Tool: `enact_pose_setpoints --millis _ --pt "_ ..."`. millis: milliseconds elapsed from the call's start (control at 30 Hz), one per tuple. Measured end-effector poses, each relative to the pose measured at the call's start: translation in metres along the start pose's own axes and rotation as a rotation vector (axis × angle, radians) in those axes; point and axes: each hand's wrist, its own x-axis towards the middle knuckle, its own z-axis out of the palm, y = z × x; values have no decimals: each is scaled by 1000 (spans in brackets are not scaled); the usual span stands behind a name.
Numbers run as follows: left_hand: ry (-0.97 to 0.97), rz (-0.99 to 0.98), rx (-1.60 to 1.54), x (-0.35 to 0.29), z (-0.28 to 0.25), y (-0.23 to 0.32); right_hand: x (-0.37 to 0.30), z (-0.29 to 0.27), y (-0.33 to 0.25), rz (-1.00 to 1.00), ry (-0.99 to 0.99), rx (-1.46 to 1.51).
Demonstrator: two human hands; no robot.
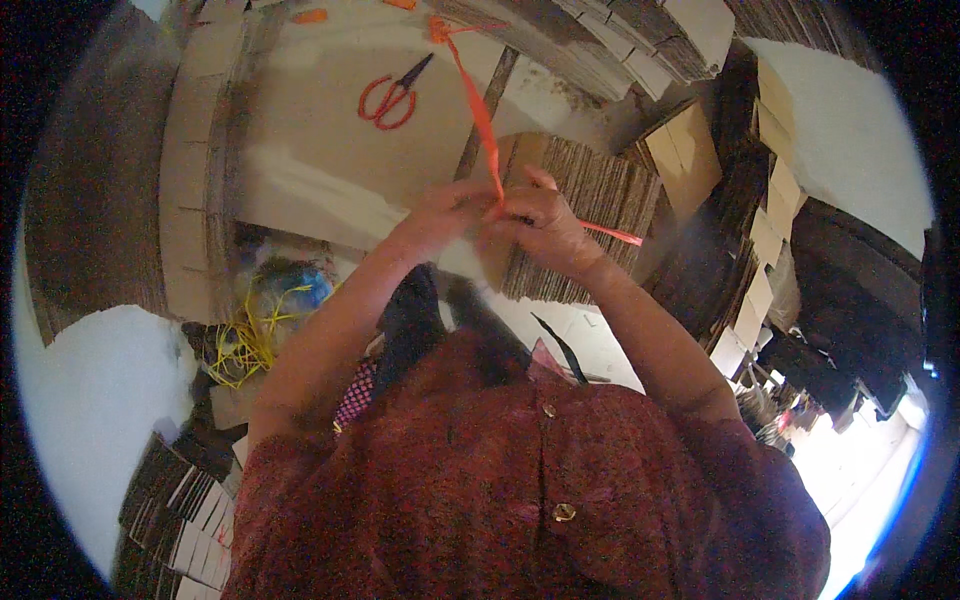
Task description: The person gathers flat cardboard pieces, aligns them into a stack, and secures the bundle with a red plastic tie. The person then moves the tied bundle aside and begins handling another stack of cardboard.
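Pinched by both the left hand and right hand, the orange string could slip loose should either grip slacken.

Thin plastic ribbon, faintly glossy; scissors with dull metal blades — cardboard stack matt, rough-edged — shirt of matt cloth.

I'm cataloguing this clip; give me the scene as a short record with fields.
Left hand: beside the right, at the ribbon; grip unclear
Right hand: fingers closed on the ribbon
Ribbon: orange, one end showing past the right hand
Scissors: red-handled, lying unheld
Cardboard stack: by the right hand
Twine: yellow, tangled, left side
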Motion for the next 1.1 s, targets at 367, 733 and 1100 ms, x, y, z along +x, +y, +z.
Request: enact_pose_setpoints --millis 367,733,1100 --pt "-307 395 502 24 -22 1 6 18 10 -331 400 -270" --pt "115 -77 191 17 -8 -50 -36 5 7 -46 590 54" --pt "-47 125 -1229 25 42 -23 -19 14 -10 363 727 819"
